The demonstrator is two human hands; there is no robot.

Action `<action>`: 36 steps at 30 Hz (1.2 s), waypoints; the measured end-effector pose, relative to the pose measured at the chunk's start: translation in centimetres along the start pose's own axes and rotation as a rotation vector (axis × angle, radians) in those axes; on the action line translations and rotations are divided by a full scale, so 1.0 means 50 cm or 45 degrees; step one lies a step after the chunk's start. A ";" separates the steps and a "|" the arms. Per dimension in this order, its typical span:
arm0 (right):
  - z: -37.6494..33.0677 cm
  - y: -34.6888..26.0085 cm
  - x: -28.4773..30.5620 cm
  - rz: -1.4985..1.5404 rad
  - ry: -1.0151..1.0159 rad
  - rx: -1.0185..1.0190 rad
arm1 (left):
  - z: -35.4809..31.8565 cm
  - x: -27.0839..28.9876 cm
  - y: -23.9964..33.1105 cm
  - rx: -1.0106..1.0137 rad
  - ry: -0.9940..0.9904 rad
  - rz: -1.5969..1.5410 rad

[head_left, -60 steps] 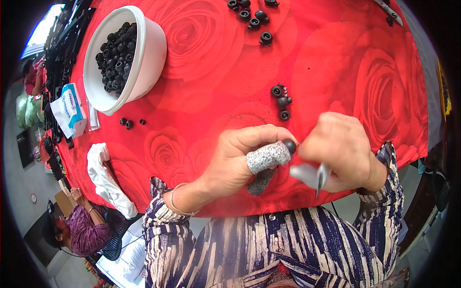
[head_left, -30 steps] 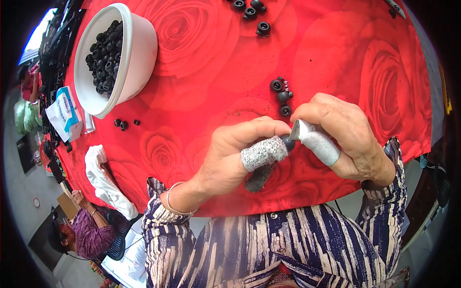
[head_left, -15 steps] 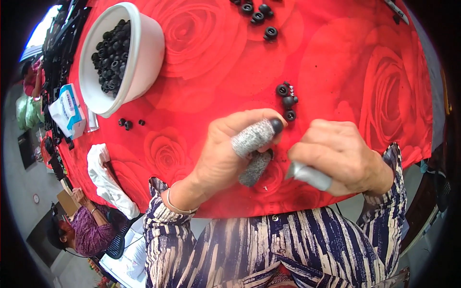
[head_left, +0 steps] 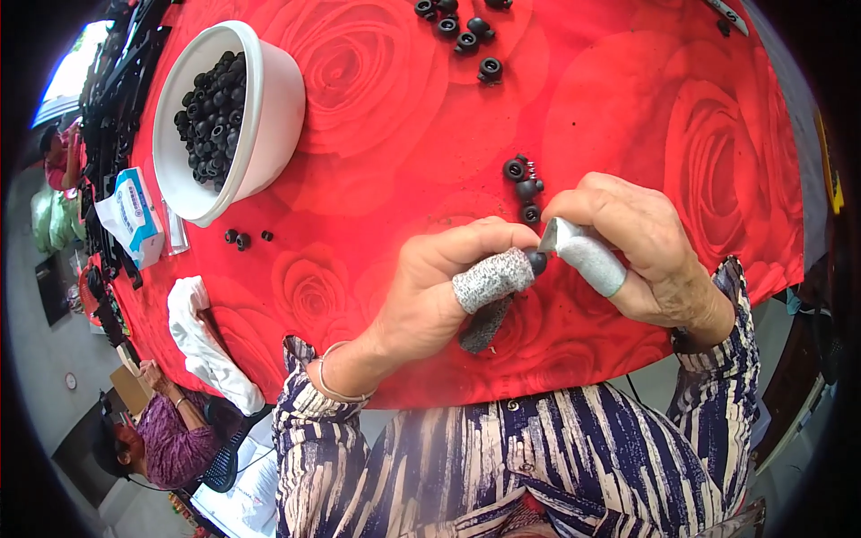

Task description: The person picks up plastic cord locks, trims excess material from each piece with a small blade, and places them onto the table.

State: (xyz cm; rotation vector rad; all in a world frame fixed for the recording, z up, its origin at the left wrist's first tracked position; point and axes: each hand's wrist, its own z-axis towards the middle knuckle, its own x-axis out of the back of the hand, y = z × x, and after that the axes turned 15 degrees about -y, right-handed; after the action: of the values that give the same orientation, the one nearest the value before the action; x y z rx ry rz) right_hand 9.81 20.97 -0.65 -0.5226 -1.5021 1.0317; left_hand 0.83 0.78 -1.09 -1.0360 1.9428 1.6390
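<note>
My left hand is closed, pinching a small black round part between fingertips. Speckled grey wrapping covers a finger and its thumb area. Against that part comes the tip of a small pointed blade, gripped in my closed right hand; its handle is hidden. A pale grey sleeve covers one digit of this hand. Just beyond my fingers several black round parts with ring-shaped openings lie in a short row beside a small metal spring.
A white tub full of black parts stands far left. More black parts lie at the far middle. At left are a tissue box and a white cloth on the red rose-patterned tablecloth. Another person sits at lower left.
My right hand has moved up and inward, bringing the blade to the black part. My left hand has shifted slightly right and turned. The whole view has shifted a little.
</note>
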 end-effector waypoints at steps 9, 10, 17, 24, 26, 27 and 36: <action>0.004 0.006 0.000 0.035 -0.012 0.077 | 0.001 0.003 -0.003 -0.014 0.019 0.112; 0.004 0.005 0.001 0.036 -0.013 0.077 | 0.000 0.002 -0.002 -0.014 0.020 0.112; 0.003 0.001 0.000 0.037 -0.045 0.019 | 0.000 0.002 -0.001 0.006 0.015 0.198; 0.004 0.006 0.004 0.017 -0.073 0.096 | -0.002 0.000 0.008 0.098 0.031 -0.039; 0.005 -0.002 -0.001 -0.011 -0.165 0.145 | 0.006 0.014 -0.002 -0.009 0.091 -0.079; 0.005 -0.007 -0.004 -0.039 -0.253 0.185 | 0.008 0.018 -0.005 -0.112 0.144 -0.122; 0.011 -0.014 -0.034 -0.465 0.259 0.393 | -0.008 -0.010 -0.002 0.083 -0.074 -0.432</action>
State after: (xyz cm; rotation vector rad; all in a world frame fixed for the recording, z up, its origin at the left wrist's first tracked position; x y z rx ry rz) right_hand 9.84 19.10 -0.95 -0.1221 -1.1747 0.8715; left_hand 1.30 0.52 -0.70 -1.2016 1.6629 1.3932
